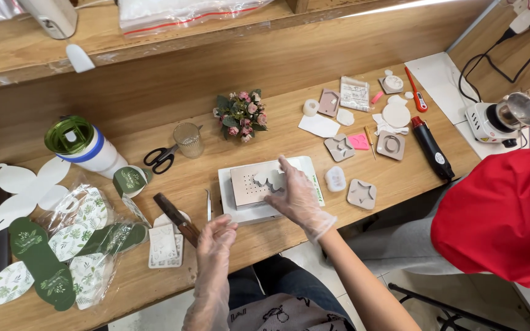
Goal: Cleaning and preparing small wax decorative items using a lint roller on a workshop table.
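My right hand, in a thin clear glove, rests on a pale butterfly-shaped piece lying on a perforated grey block. The block sits on a white square base. My left hand, also gloved, hovers at the table's near edge with fingers curled, beside a brown-handled tool and holding nothing that I can see. Metal tweezers lie just left of the white base.
Grey silicone moulds and white cast shapes lie to the right, with a black heat tool. Scissors, a glass, small pink flowers, a green-lidded container and leafy paper cutouts sit left. A person in red sits at right.
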